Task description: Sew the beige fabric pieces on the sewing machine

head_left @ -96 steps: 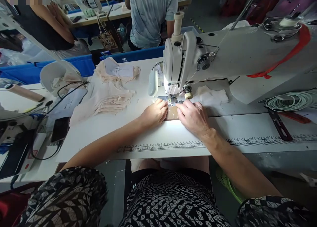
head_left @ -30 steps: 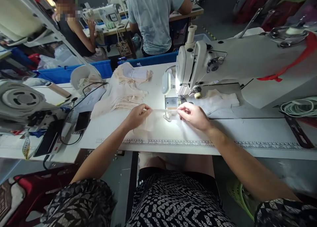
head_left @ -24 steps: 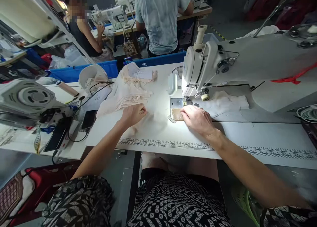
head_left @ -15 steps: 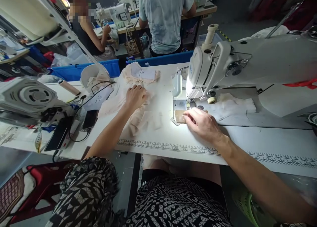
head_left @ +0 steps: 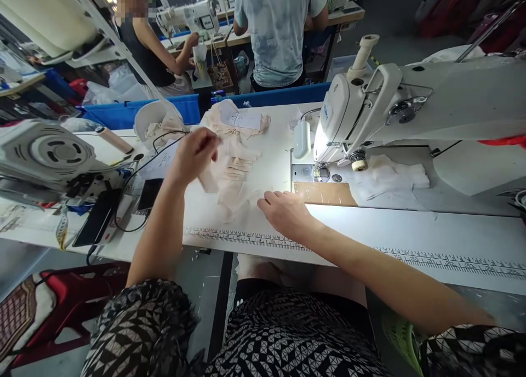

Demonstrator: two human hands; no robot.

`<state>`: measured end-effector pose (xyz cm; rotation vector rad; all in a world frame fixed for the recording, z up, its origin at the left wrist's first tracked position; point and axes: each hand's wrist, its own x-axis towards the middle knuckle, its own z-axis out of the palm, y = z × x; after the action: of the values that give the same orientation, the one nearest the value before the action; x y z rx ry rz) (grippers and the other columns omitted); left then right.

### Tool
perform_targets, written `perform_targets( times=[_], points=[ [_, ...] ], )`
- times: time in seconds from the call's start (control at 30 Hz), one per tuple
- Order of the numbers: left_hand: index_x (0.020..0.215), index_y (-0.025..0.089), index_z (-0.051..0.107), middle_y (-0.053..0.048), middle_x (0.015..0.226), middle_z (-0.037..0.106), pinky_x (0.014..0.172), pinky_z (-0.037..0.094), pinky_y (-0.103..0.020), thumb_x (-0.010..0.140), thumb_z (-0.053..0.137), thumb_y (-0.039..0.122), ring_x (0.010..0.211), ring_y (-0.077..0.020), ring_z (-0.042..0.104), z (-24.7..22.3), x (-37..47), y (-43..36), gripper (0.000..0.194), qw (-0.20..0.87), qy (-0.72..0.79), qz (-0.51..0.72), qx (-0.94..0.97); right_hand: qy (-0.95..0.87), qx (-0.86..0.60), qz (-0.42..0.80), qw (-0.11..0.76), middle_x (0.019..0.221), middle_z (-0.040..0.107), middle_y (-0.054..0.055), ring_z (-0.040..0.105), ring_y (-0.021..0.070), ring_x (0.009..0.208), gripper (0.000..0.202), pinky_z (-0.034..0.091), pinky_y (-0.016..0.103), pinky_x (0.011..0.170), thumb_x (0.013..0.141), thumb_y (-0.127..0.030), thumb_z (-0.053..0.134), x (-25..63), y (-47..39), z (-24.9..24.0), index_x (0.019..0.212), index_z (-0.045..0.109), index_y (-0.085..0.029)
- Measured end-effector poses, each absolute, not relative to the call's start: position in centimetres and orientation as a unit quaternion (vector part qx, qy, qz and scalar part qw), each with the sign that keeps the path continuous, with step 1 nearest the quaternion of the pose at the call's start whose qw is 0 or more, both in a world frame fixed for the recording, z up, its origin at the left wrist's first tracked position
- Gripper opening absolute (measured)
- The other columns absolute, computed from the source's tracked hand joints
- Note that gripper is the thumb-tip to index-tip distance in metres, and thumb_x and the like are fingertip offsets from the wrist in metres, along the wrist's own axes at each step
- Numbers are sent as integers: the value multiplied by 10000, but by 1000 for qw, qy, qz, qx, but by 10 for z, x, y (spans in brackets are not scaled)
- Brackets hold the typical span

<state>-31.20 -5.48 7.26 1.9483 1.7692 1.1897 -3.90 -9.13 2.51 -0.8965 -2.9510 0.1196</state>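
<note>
Pale peach fabric pieces (head_left: 236, 171) lie in a loose spread on the white table (head_left: 269, 147). Above their left side is my left hand (head_left: 195, 153), fingers curled in; whether cloth is pinched in them is too small to tell. My right hand (head_left: 285, 210) rests low over the table at the right edge of the lower fabric, its fingertips bent together at a thin, pale edge of cloth. A white sewing machine (head_left: 335, 116) stands right of both hands, its needle area lit. A printed paper (head_left: 242, 118) lies on gathered cloth at the back.
A second machine (head_left: 61, 155), a phone (head_left: 98, 218) and a thread cone (head_left: 115, 140) are at the left. White cloth (head_left: 396, 174) lies under the machine arm. A ruler strip (head_left: 246, 237) runs along the front edge. Two people sit beyond the blue trough (head_left: 143, 111).
My left hand has lifted and moved left, off the fabric. My right hand has moved left from the machine's plate to the cloth's edge, uncovering the brown strip.
</note>
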Motion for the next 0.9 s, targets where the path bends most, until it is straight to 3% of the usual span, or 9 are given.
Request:
perform_targets(
  times=[0.07, 0.2, 0.33, 0.43, 0.57, 0.73, 0.8, 0.9],
  points=[
    [903, 202, 608, 31, 635, 618, 521, 347, -252, 975, 641, 380, 527, -107, 528, 80, -289, -84, 195, 182, 588, 358, 702, -942, -314, 100, 65, 901, 704, 109, 570, 180, 748, 258, 350, 324, 646, 958, -47, 458, -33, -90, 31, 972, 688, -165],
    [804, 202, 603, 7, 643, 653, 527, 362, -249, 944, 584, 351, 510, -107, 479, 62, -245, -105, 205, 278, 592, 280, 703, -857, -354, 306, 217, 806, 683, 50, 581, 166, 661, 157, 423, 309, 629, 978, -259, 471, 4, -81, 28, 874, 583, -221],
    [809, 205, 615, -11, 693, 692, 613, 428, -262, 941, 538, 371, 605, -140, 575, 26, -237, -88, 225, 322, 604, 237, 689, -744, -420, 425, 298, 702, 640, 0, 604, 182, 594, 161, 486, 331, 613, 930, -393, 507, 45, -63, 13, 852, 548, -258],
    [840, 211, 637, -7, 707, 699, 656, 438, -282, 951, 531, 418, 654, -159, 602, 12, -243, -77, 258, 317, 597, 212, 706, -746, -480, 343, 309, 708, 656, 5, 626, 210, 642, 79, 499, 353, 659, 855, -300, 528, 70, -51, 0, 864, 599, -264],
    [819, 211, 634, -6, 686, 694, 671, 444, -294, 954, 517, 437, 641, -163, 593, 16, -245, -76, 287, 300, 588, 202, 724, -791, -497, 170, 314, 985, 740, 90, 668, 248, 864, 167, 491, 367, 741, 851, -209, 506, 89, -46, -11, 878, 668, -239],
    [810, 215, 637, -5, 676, 693, 670, 441, -298, 946, 515, 418, 639, -169, 597, 25, -240, -77, 274, 284, 589, 186, 734, -809, -500, 184, 250, 1097, 732, 69, 650, 225, 886, 241, 462, 351, 750, 970, -353, 576, 66, -45, -16, 1134, 698, -225],
    [809, 216, 639, -1, 673, 689, 676, 438, -299, 943, 518, 410, 646, -170, 600, 25, -240, -77, 264, 274, 591, 185, 736, -816, -506, 189, 207, 1068, 723, 59, 643, 228, 889, 223, 442, 345, 732, 949, -392, 625, 49, -44, -13, 1088, 689, -229],
    [796, 216, 637, 4, 668, 680, 678, 433, -293, 945, 520, 398, 651, -165, 594, 22, -242, -78, 263, 265, 589, 195, 738, -834, -483, 181, 197, 1011, 707, 61, 608, 203, 801, 111, 414, 333, 683, 942, -290, 564, 34, -43, -4, 949, 655, -227]
  ],
)
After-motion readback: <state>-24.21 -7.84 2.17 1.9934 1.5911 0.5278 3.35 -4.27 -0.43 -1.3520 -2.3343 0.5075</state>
